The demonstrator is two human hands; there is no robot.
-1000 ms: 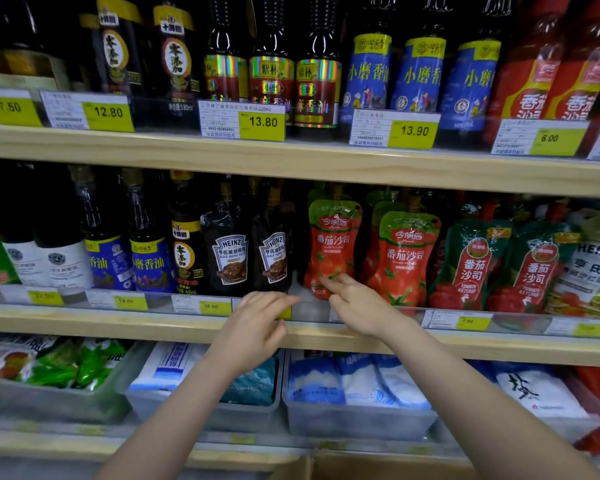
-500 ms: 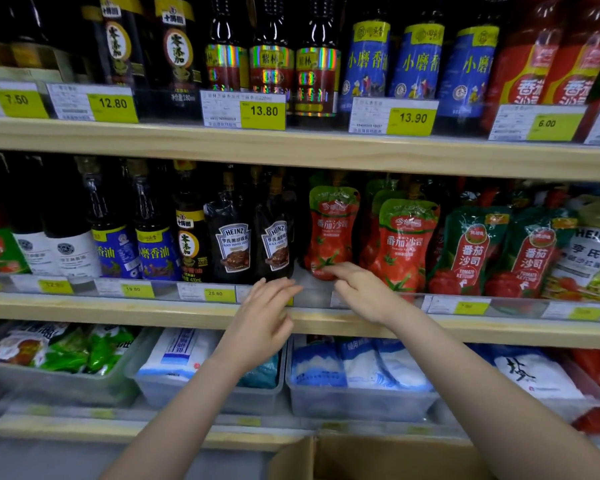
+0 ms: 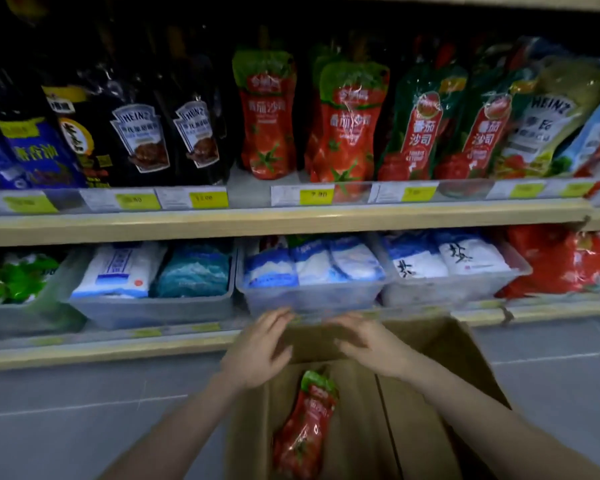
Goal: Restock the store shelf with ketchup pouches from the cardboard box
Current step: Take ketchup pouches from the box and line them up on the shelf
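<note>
Both hands have dropped from the ketchup shelf's front edge to the mouth of the cardboard box; view now tilted lower, upper shelf gone from sight.

Shelf: wooden, well above the fingers. Carries dark sauce bottles up and left of the fingers, red ketchup pouches standing upright straight above them, green-and-red pouches up and right.

Cardboard box: open, on the grey floor, directly beneath both hands; far flap just behind the fingertips.

Clear bins: lower shelf, just beyond the fingers, holding blue-and-white bags; one bin left, one right of it.

Left hand: over the box's left rim, palm down, fingers spread apart, holding nothing.

Right hand: over the box's middle, palm down, fingers spread apart, holding nothing. Blurred by motion.

Ketchup pouch: one, red with green top, lying inside the box, below and between the two hands, untouched; green end toward the fingers.

Price tags: yellow-and-white, along the shelf's clear front strip; figures too blurred to read.
</note>
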